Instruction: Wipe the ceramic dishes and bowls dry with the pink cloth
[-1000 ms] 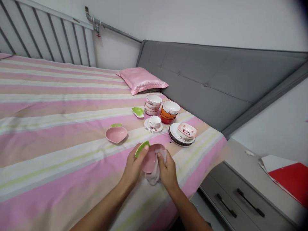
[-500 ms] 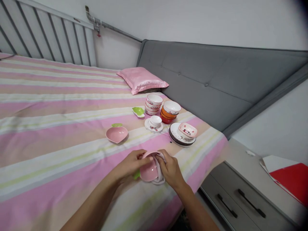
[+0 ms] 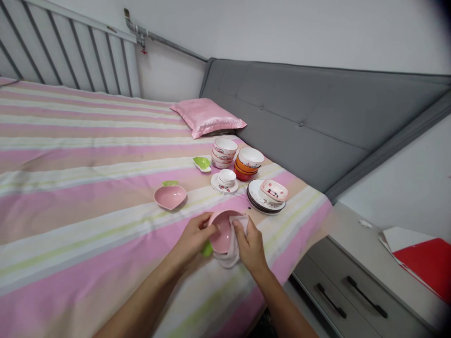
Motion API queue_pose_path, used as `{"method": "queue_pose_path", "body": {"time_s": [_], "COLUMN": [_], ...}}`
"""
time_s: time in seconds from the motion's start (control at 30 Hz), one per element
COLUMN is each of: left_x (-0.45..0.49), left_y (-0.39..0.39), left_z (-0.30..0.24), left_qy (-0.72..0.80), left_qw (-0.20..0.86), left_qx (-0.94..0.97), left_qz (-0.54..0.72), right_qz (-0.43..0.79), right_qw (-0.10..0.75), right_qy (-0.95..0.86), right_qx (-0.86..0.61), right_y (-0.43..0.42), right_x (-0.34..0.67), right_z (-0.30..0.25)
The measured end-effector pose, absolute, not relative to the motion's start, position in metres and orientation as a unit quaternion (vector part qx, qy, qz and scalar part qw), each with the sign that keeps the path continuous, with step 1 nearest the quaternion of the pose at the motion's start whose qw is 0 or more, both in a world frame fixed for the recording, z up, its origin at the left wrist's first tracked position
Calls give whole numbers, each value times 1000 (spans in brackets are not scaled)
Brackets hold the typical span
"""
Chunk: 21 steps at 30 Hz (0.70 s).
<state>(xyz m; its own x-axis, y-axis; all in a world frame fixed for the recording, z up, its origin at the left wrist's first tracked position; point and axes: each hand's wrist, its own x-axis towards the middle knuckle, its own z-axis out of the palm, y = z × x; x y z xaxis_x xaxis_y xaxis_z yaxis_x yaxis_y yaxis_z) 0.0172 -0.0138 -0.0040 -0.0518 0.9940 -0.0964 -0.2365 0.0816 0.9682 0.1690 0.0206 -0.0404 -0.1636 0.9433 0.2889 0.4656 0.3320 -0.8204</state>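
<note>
A pink bowl [image 3: 221,234] with a green leaf-shaped tab [image 3: 207,249] is held tilted above the bed's front part. My left hand [image 3: 197,234] grips its left rim, thumb inside and fingers behind. My right hand [image 3: 251,244] is closed on a pale cloth [image 3: 230,258], pinching it over the bowl's right side, with the thumb on the inner face. Part of the cloth hangs below the bowl. Beyond my left hand, a matching pink bowl [image 3: 170,197] with a green leaf rests on the striped sheet.
Stacked white bowls [image 3: 224,152], orange and red bowls [image 3: 246,164], small dishes on saucers [image 3: 225,182], a green leaf dish [image 3: 202,163] and plates [image 3: 267,202] topped by a pink dish [image 3: 274,190] stand beyond my hands. A pink pillow [image 3: 207,116] lies farther back. A nightstand [image 3: 352,234] is right.
The bowl in my hands has risen slightly and tilted to show more of its inside. My right hand has moved a little up and right with the cloth, which now covers the bowl's upper right rim.
</note>
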Motion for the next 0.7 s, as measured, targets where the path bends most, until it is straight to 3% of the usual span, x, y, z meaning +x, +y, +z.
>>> {"method": "queue_pose_path", "body": {"time_s": [0.7], "left_x": [22], "left_y": [-14], "left_z": [-4], "left_qy": [465], "left_qw": [545], "left_qx": [278], "left_qz": [641], "right_qz": [409], "right_qw": [409], "right_qy": [-692], "right_qx": [-432], "right_y": [6], "right_x": [152], "right_z": [-44]}}
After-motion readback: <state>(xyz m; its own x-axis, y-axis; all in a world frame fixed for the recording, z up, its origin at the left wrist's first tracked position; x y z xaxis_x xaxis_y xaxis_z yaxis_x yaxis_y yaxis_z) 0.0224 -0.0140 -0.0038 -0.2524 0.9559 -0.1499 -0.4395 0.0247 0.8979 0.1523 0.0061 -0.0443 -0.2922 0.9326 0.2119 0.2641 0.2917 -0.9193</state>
